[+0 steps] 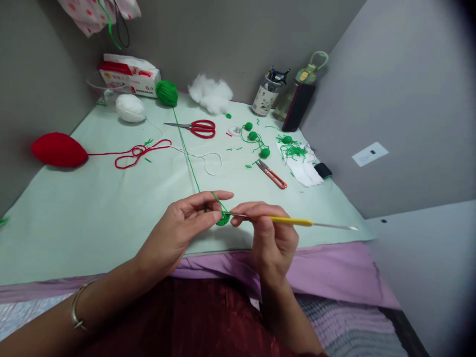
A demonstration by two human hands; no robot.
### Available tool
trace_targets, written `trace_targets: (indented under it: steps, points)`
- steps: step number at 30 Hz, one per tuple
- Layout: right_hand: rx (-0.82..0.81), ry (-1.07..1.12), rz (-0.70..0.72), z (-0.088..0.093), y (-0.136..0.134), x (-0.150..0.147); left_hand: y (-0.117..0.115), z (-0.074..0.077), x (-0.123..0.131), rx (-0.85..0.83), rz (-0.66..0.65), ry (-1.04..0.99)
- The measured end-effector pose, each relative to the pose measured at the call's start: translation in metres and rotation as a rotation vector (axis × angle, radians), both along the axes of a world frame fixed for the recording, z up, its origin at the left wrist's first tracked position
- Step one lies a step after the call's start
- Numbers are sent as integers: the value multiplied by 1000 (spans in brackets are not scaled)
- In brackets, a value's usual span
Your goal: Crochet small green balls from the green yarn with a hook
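Observation:
My left hand (191,215) pinches a small round green crochet piece (223,218) between thumb and fingers, with green yarn running over the index finger. That strand leads back across the table to a green yarn ball (167,93). In my right hand (273,233) is a double-ended crochet hook (293,220) with a yellow handle, gripped like a pen. Its left tip touches the crochet piece; the other metal end points right. Fingers partly cover the piece.
Red scissors (203,129) and orange thread snips (273,175) lie beyond my hands. Red yarn (59,149), white yarn (130,108), stuffing (210,94) and small green balls (265,152) are spread around. A pen cup (265,99), bottle (307,74) and phone (299,106) stand at the back right.

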State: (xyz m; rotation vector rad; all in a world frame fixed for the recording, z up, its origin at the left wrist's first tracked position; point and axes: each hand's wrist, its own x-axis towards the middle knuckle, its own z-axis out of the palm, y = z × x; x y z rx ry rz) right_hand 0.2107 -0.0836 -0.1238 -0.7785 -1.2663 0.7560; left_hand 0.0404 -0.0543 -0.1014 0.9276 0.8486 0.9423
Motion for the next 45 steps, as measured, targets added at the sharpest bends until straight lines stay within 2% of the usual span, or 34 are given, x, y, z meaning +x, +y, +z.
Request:
trace_targets:
  steps: [5,9,15,23,29,37,39,41,43,45]
  points:
    - [232,-370,-144,0,-8,0,0,1,2,7,31,36]
    - [304,-538,-201,-8,-11,2,-1,4,5,23,92,77]
    - [315,-444,-171,-10,-6,4,-2,8,3,50,106,108]
    - [310,-383,-173,-1,0,-1,1,1,2,34,63,77]
    - [293,-453,-167,-4,-1,1,0,6,3,63,129,133]
    - [381,-666,-271,-11,-2,0,2,3,4,25,91,46]
    - [421,-782,-357,-13,-4,-1,2,1,4,-24,58,-13]
    - [419,-836,-404,-13,-7,-2,4,0,3,-147,-30,-104]
    - [347,-751,-353,-11,-7,-3,7,-1,2,-275,-86,-186]
    - [238,-556,-274,-6,-5,-2,11,-1,-1,-314,-68,-213]
